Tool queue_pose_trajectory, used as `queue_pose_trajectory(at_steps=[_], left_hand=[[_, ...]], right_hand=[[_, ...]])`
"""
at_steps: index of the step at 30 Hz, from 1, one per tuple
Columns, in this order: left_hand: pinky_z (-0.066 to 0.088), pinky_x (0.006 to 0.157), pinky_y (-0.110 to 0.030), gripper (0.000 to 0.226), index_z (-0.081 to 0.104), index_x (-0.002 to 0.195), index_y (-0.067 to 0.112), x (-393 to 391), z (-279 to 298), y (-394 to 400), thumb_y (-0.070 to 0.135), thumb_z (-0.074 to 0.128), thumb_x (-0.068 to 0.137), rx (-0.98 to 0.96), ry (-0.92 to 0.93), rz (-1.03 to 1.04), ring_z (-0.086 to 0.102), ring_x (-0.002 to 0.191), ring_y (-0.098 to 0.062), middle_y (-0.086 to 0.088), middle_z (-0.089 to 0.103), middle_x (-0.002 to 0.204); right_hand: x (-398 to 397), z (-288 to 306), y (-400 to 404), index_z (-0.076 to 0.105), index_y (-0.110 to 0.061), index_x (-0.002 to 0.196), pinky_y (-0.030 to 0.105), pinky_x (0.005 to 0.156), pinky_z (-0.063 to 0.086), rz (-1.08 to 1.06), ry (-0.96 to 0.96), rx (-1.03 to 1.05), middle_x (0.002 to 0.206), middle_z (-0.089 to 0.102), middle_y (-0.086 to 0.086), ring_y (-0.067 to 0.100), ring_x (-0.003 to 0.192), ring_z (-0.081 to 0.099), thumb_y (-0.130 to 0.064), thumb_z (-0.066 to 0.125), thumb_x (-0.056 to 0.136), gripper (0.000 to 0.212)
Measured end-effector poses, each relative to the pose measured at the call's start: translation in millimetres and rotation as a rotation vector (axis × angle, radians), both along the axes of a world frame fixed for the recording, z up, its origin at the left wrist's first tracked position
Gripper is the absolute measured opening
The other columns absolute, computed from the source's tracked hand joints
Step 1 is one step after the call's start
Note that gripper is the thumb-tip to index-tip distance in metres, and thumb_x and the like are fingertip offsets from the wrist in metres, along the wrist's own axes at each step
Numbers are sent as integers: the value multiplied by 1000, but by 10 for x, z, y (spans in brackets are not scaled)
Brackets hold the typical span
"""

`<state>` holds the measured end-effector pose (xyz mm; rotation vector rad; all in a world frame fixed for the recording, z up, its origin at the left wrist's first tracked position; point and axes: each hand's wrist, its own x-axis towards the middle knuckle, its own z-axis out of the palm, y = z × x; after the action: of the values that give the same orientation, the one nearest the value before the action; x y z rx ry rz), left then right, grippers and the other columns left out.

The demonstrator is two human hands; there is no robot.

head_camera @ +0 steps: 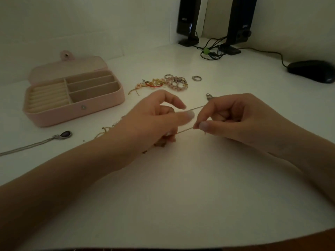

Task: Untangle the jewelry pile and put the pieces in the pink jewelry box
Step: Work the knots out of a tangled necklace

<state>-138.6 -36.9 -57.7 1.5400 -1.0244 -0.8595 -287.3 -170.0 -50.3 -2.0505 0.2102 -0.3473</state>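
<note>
Spanning a smooth white worktop (pixel 181 196), both hands pinch a thin chain (pixel 184 131): left hand (pixel 154 122), right hand (pixel 228 118). Rectangular pink jewelry box (pixel 76 107) lies open, left; beaded jewelry pile (pixel 163 83) beyond.

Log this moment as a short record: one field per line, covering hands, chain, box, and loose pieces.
left hand: left hand pinches the thin chain, tangled part under the palm
right hand: right hand has a pinch grip on the same chain, clasp sticking up behind its fingers
chain state: pulled taut between both hands, above the table
pink jewelry box: lid open, compartments look empty
jewelry pile: behind the hands, still tangled
loose ring: right of the pile
pendant necklace: in front of the box
</note>
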Motion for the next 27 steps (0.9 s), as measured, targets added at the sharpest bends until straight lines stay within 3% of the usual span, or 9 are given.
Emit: queue_pose_trajectory(at_steps=[3,6,8,12,15,19,22,25,27], left_hand=[[40,48,-24,9,65,88,22,-44,-16,24,26,68,80,-40,-320,-60,41,49,-11,8,39,50],[36,50,-28,7,71,78,20,-54,-28,35,24,67,83,-77,-451,-71,37,49,-12,6,38,49],[36,48,-25,9,71,78,18,-48,-11,45,24,66,82,-79,-463,-74,33,46,-9,8,34,46],[35,51,-24,9,70,75,18,-39,3,66,18,65,83,-90,-427,-69,28,47,-12,5,29,47],[31,49,-23,9,71,75,17,-50,4,69,14,68,84,-128,-439,-59,25,47,-11,5,27,47],[29,47,-20,11,68,74,16,-47,-18,70,25,65,78,-205,-451,-38,23,46,-8,9,25,45],[25,47,-12,11,67,74,16,-71,-19,76,26,64,78,-242,-560,-36,24,44,-7,8,25,44],[23,48,-11,6,66,73,20,-86,-32,72,22,64,78,-251,-627,-30,25,43,-7,7,27,44],[23,48,-11,6,65,71,22,-87,-44,70,22,64,77,-252,-648,-27,26,43,-7,7,28,45]], right_hand=[[-2,-9,3,71,-15,78,19,46,24,11,-31,-3,52,26,5,17,48,22,-29,72,69,16],[4,-15,0,70,-14,80,23,46,25,22,-51,7,53,28,11,24,50,24,-28,78,75,16],[-3,-15,-15,70,-13,79,25,43,25,-10,-68,76,58,30,22,30,53,23,-30,77,72,20],[-6,-5,-17,67,-16,77,26,41,18,-65,-87,172,56,29,18,27,52,15,-30,70,76,14],[0,-13,-10,69,-18,82,32,44,15,-80,-52,97,53,28,11,30,53,15,-37,61,78,21],[12,9,40,75,-27,86,19,43,22,-54,40,-44,46,33,2,19,46,23,-45,53,80,28],[18,26,53,76,-29,86,35,46,22,-16,95,-37,52,34,20,34,51,23,-44,57,77,26],[13,24,30,74,-21,85,28,43,18,14,101,2,51,32,15,21,46,19,-40,62,75,24],[14,22,19,74,-21,84,24,44,17,41,105,0,52,31,21,18,47,19,-40,66,76,22]])
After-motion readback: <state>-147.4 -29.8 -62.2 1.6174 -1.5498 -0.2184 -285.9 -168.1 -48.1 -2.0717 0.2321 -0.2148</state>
